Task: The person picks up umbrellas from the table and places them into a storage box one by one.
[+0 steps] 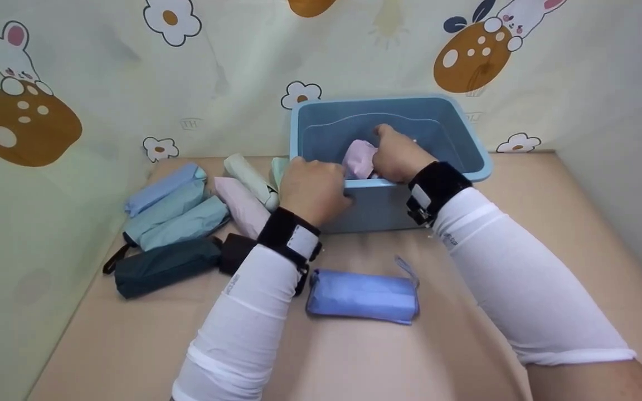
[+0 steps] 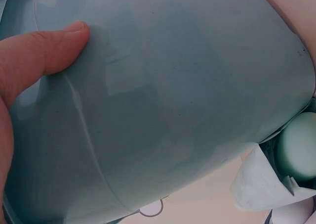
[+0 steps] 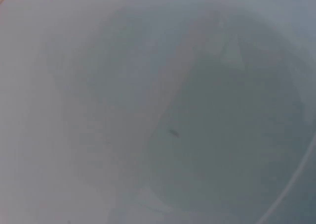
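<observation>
A blue plastic bin (image 1: 393, 209) stands at the back of the table. My left hand (image 1: 314, 189) grips its front left corner, fingers over the rim; in the left wrist view the thumb (image 2: 59, 48) lies along the outer wall. My right hand (image 1: 402, 153) reaches inside over the front rim, beside a pink folded umbrella (image 1: 359, 160). One finger points forward and the others are hidden, so I cannot tell whether they hold it. The right wrist view is filled by a blurred bluish-grey surface. A blue folded umbrella (image 1: 363, 295) with a wrist loop lies in front of the bin.
Left of the bin several folded umbrellas lie close together: a periwinkle one (image 1: 159, 192), light teal ones (image 1: 187, 223), a dark green one (image 1: 168, 267), a pale pink one (image 1: 241, 206) and a pale green one (image 1: 251, 181). A patterned cloth wall (image 1: 243, 83) rises behind the table.
</observation>
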Tool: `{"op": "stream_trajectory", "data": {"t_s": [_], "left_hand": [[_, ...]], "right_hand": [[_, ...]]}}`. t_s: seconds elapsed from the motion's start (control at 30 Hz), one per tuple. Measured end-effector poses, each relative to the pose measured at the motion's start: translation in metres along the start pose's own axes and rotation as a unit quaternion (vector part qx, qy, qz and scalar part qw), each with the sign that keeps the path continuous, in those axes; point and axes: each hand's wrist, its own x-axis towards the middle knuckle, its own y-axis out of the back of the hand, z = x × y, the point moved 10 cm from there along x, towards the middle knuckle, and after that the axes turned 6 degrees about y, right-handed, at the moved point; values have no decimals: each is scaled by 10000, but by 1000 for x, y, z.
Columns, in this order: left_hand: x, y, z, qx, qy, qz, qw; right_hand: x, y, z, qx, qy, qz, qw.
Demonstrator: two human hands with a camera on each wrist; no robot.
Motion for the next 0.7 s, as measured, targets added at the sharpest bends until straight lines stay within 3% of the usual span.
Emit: {"op": "stream_trajectory", "data": {"t_s": [0.5,0.7], "left_hand": [[0,1,0,59,-40,-1,10000],[1,1,1,90,-52,12,9999]], "right_hand": [[2,2,-3,-218,304,166,9992],[2,3,-2,-73,287,216,9993]]}}
